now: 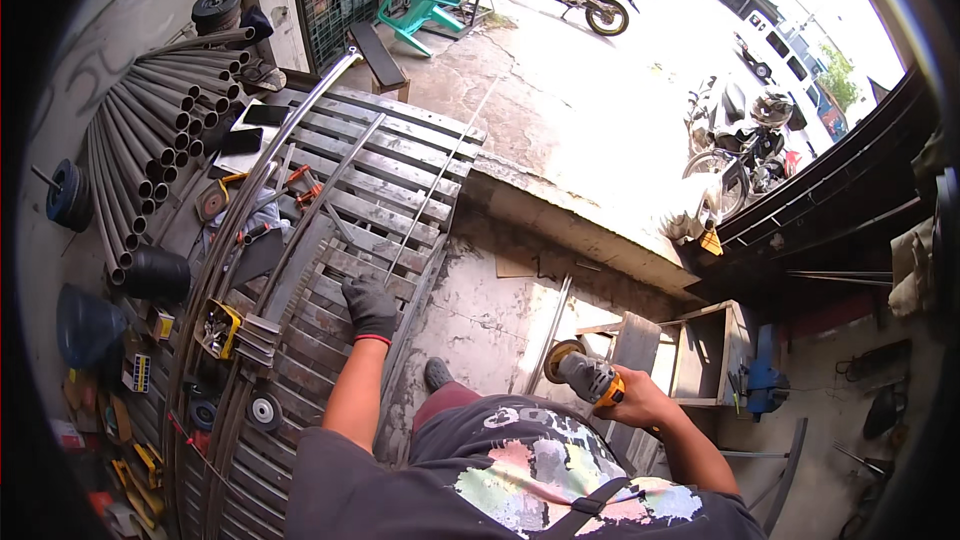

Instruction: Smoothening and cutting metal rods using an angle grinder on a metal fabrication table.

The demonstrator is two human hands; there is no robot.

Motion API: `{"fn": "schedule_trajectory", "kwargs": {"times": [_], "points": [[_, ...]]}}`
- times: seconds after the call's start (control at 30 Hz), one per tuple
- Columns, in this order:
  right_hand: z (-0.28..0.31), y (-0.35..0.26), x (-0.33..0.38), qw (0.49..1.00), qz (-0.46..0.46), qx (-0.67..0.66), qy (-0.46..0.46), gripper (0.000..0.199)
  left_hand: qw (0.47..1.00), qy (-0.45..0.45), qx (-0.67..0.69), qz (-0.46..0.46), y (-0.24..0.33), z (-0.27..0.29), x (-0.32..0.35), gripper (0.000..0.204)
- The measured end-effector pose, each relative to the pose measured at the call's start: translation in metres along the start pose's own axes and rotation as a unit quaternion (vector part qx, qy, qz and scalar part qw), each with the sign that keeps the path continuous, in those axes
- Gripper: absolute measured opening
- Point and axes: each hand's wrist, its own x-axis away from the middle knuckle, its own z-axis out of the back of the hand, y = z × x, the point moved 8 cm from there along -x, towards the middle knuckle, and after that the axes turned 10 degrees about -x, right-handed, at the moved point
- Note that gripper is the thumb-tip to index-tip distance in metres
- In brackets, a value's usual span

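My left hand (370, 310), in a dark grey glove, is closed at the near end of a thin metal rod (440, 177). The rod runs away across the slatted metal table (330, 352) and beyond its far edge. Bare, my right hand (642, 400) grips a yellow and grey angle grinder (592, 377) out to my right, away from the table. The grinder's round disc (565, 361) faces left, and whether it spins I cannot tell. Long curved metal bars (300, 118) lie along the table's left part, beside several tools.
Stacked steel tubes (150, 130) fill the far left. A yellow box (220, 328) and a small wheel (264, 411) sit on the table. A concrete step (560, 230) edges the floor ahead. A wooden cabinet (715, 350) and a blue vise (768, 377) stand right; motorcycles are outside.
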Motion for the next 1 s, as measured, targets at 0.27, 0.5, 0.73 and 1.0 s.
{"fn": "schedule_trajectory", "kwargs": {"times": [0.27,0.5,0.73,1.0], "points": [[0.034,0.0,-0.092,0.998,0.037,-0.023,-0.036,0.057,0.964,-0.07,-0.256,-0.023,0.016,-0.054,-0.009,0.019],[0.056,0.076,-0.228,0.985,-0.068,-0.015,-0.156,0.045,0.945,-0.053,-0.323,0.006,-0.009,-0.056,-0.012,0.018],[0.088,0.17,-0.291,0.979,-0.188,-0.019,-0.08,0.039,0.983,-0.152,-0.1,0.014,-0.101,-0.02,0.059,0.022],[0.092,0.23,-0.317,0.962,-0.255,-0.048,-0.087,0.024,0.943,-0.219,-0.216,0.129,-0.158,0.015,0.226,0.014]]}}
